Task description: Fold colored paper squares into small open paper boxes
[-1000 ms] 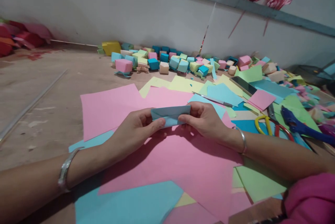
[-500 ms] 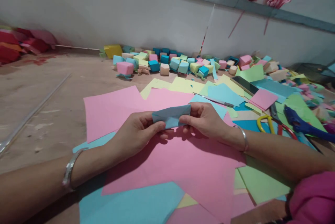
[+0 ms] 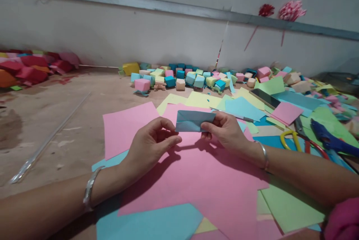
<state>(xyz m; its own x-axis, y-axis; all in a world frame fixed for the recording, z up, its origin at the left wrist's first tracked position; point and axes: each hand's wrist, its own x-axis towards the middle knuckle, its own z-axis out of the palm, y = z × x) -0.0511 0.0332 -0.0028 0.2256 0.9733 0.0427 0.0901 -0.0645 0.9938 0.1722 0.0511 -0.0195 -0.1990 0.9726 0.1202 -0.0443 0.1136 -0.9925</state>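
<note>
A folded piece of light blue paper (image 3: pixel 189 121) with crease lines is held up above the pink sheets (image 3: pixel 193 172). My right hand (image 3: pixel 226 129) pinches its right end, thumb in front and fingers behind. Just off the paper's left end is my left hand (image 3: pixel 153 144), its thumb and fingers apart with nothing between them. Larger light blue sheets (image 3: pixel 148 225) lie partly under the pink paper.
Small folded paper cubes (image 3: pixel 181 84) line the wall. To the right lie yellow-handled scissors (image 3: pixel 290 140), a blue glue gun (image 3: pixel 331 139), a phone (image 3: pixel 265 97) and a pen-like tool (image 3: pixel 244 118). A metal strip (image 3: pixel 53 139) lies left; red paper shapes (image 3: pixel 33 69) are piled behind it.
My left hand has let go of the folded blue paper and moved slightly away from its left end. My right hand still holds it, now turned flatter toward me. The view has shifted.
</note>
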